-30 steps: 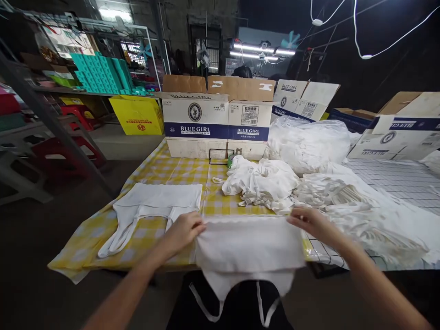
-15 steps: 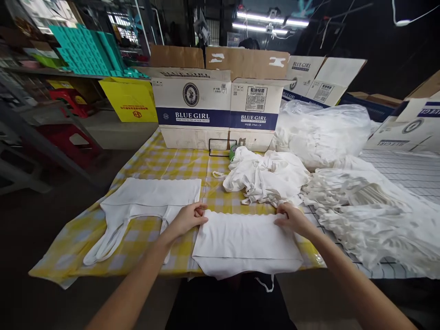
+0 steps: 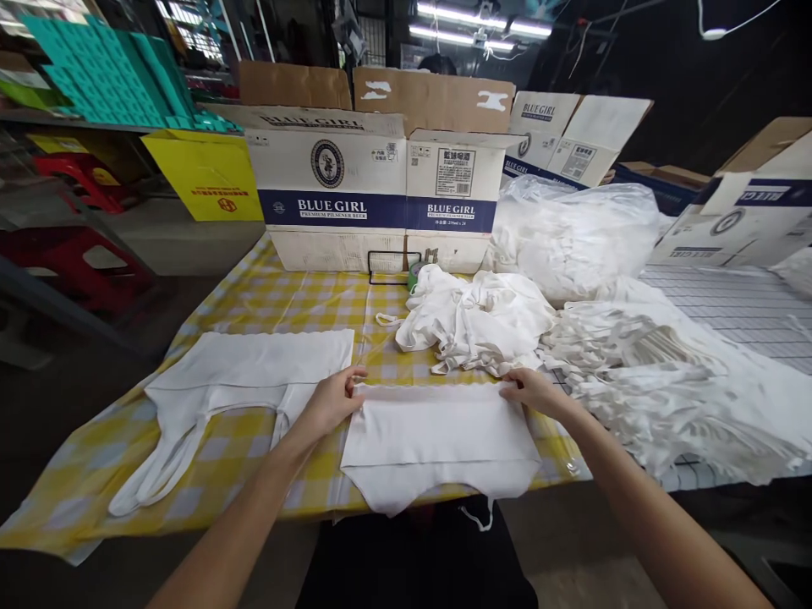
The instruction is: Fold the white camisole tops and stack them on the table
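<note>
White fabric garment with scalloped far edge (image 3: 437,430) lies spread at near edge of yellow-and-white checked table (image 3: 304,300) — thin white strap (image 3: 485,520) hanging past it. Left hand (image 3: 331,403): grip pinched on garment's far left corner. Right hand (image 3: 531,392): grip pinched near far right corner. Second white garment (image 3: 254,359), straps toward near edge, lies flat just left. Beyond — crumpled heap of white garments (image 3: 485,317); right of that, layered pile of white fabric pieces (image 3: 647,364). At back, open white-and-blue cardboard box (image 3: 355,173).
</note>
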Action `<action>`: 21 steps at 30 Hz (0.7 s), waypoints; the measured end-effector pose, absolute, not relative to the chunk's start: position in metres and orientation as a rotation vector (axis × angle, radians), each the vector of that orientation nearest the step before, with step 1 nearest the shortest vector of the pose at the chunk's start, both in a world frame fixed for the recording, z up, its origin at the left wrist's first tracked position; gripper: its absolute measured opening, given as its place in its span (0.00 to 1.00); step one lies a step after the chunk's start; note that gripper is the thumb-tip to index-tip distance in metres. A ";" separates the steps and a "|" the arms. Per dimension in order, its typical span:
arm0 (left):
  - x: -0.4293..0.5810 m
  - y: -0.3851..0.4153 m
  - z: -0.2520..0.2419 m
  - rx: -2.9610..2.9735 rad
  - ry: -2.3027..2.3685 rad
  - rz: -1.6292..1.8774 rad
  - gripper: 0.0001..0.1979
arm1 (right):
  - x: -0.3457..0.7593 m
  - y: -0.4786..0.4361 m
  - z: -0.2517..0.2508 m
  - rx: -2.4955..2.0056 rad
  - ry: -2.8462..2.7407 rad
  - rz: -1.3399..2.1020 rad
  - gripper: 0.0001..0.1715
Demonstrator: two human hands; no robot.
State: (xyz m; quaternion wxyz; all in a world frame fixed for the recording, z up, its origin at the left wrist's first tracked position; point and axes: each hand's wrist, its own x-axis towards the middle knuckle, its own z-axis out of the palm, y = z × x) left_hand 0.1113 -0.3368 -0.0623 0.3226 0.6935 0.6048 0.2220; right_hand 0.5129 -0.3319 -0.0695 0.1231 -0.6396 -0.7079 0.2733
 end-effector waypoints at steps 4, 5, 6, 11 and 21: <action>0.120 -0.327 -0.064 1.968 1.818 0.568 0.21 | 0.504 -0.323 -0.075 -1.897 -2.007 0.581 0.08; 0.123 -0.325 -0.066 1.983 1.838 0.581 0.21 | 0.502 -0.323 -0.078 -1.909 -1.986 0.525 0.08; 0.124 -0.323 -0.068 1.990 1.841 0.596 0.22 | 0.500 -0.324 -0.080 -1.921 -1.964 0.469 0.08; 0.122 -0.328 -0.077 2.010 1.814 0.734 0.26 | 0.486 -0.352 -0.087 -1.910 -1.869 0.187 0.16; 0.125 -0.386 -0.106 2.773 1.512 0.477 0.23 | 0.476 -0.404 -0.106 -1.798 -2.412 0.096 0.30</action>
